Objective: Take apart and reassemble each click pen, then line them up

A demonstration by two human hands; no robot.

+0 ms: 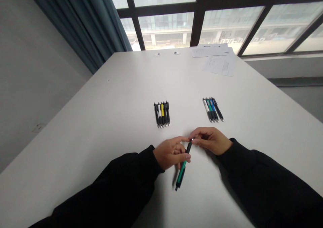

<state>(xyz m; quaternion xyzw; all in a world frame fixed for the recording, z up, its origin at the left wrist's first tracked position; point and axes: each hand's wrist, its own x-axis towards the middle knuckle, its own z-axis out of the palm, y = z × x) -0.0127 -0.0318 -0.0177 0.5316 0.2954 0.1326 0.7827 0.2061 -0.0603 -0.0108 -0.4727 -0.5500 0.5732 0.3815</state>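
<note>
A green and black pen point(180, 176) slants over the near middle of the white table, its silver tip toward the far right and its clip end toward me. My left hand point(171, 153) is closed on its barrel between thumb and fingers, with the index finger stretched toward the tip. At that tip, my right hand point(210, 140) pinches the small silver end piece point(192, 139) between thumb and index finger. Whether this piece is apart from the barrel I cannot tell.
Beyond my hands, a row of several pens point(162, 115) lies at the middle, with another row of several pens point(213, 110) to its right. Printed papers point(218, 65) lie at the table's far right edge, by the window. A blue curtain point(83, 19) hangs at left.
</note>
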